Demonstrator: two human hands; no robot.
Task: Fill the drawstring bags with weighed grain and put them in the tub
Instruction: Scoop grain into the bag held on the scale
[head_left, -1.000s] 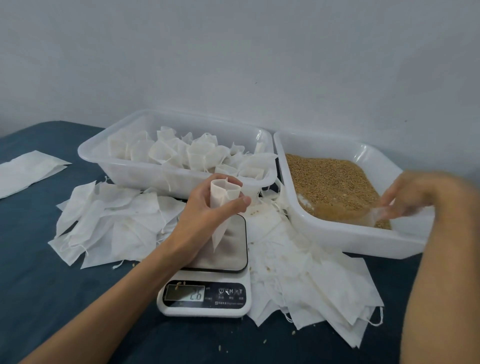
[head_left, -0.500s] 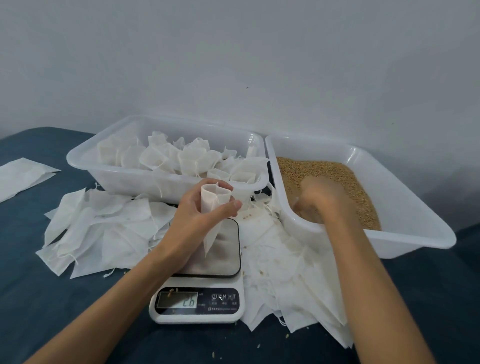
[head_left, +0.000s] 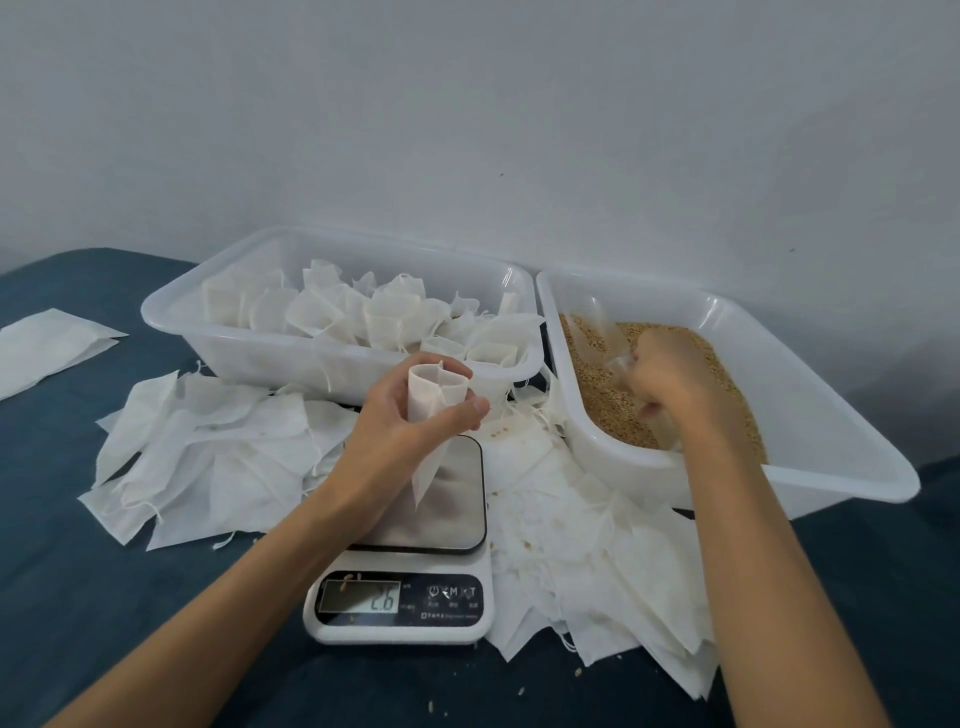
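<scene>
Brushed-metal scale (head_left: 447, 499), translucent glossy plastic tubs (head_left: 332, 364), matt cloth bags (head_left: 239, 467).

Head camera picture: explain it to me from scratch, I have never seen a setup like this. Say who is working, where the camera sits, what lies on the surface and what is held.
No machine here: a person works with bare hands, and the camera sits on their head, looking forward and down.

The left hand holds an empty white drawstring bag with its mouth open, above a kitchen scale whose display seems to read 2.6. The right hand reaches into the right tub, which holds brown grain. Its grip is round a clear scoop, blurred by motion.

The left tub holds filled bags. Flat empty bags lie in heaps on both sides of the scale, on a dark blue surface. A few loose grains are scattered near the scale.
</scene>
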